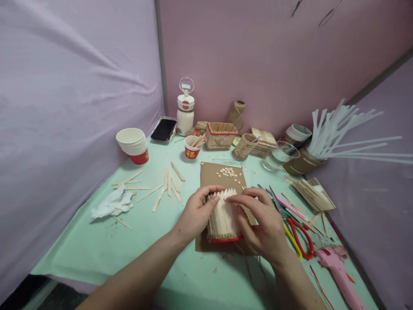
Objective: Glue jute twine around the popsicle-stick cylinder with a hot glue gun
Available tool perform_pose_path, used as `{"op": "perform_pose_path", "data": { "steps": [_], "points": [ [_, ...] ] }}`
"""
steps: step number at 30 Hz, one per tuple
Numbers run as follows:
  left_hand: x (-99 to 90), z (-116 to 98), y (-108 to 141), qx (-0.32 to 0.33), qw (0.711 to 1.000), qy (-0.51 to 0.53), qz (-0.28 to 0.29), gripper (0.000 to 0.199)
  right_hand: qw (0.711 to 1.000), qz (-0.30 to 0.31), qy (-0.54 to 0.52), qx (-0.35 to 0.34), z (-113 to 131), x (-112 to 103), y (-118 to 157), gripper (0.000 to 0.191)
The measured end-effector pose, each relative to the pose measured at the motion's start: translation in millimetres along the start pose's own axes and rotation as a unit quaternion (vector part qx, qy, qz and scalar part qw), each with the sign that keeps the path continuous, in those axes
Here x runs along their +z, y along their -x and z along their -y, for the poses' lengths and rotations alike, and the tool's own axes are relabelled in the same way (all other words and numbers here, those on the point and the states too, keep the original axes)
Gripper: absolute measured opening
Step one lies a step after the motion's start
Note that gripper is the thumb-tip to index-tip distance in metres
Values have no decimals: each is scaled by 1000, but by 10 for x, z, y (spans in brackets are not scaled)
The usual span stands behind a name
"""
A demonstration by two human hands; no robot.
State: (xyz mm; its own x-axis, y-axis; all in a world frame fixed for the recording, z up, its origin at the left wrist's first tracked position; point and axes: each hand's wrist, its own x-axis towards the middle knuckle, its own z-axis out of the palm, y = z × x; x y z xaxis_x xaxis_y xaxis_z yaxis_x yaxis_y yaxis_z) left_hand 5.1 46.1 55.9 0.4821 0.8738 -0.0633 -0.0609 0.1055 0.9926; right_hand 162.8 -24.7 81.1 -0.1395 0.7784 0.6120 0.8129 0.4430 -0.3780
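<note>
Between my hands stands a paper cup covered with pointed wooden sticks (222, 219), a twine braid and a red band round its lower edge. My left hand (200, 209) grips its left side, thumb near the pointed tips. On the right, my right hand (263, 219) curves round the cup, its index finger touching the tips; the hand's inner side is hidden. Under the cup lies a brown cardboard sheet (211, 174), with small cut wooden chips (229, 172) heaped toward its far end.
Scissors (298, 237) and a pink glue gun (338, 271) lie at right, near glue sticks (332, 133) in a holder and a glass of water (277, 161). Loose wooden sticks (166, 183), a crumpled tissue (112, 202) and stacked paper cups (134, 146) are at left. A bottle (185, 118) stands behind.
</note>
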Motion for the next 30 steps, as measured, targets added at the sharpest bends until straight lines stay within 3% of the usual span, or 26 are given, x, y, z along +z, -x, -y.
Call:
{"op": "perform_pose_path", "data": {
  "steps": [16, 20, 23, 26, 30],
  "points": [
    [2, 3, -15, -10, 1000, 18, 0, 23, 1000, 1, -4, -5, -3, 4, -8, 37],
    [-10, 16, -38, -23, 999, 44, 4, 24, 999, -34, -26, 19, 18, -13, -20, 41],
    [-32, 43, -76, -46, 996, 73, 4, 24, 994, -44, -62, 76, -12, -30, 8, 39],
    [-63, 77, -129, -65, 993, 98, 14, 24, 976, 14, -136, 169, -96, -51, 84, 51],
    [-91, 84, -220, -65, 989, 124, 43, 23, 920, 168, -252, 249, -221, -70, 191, 89]
  ]
}}
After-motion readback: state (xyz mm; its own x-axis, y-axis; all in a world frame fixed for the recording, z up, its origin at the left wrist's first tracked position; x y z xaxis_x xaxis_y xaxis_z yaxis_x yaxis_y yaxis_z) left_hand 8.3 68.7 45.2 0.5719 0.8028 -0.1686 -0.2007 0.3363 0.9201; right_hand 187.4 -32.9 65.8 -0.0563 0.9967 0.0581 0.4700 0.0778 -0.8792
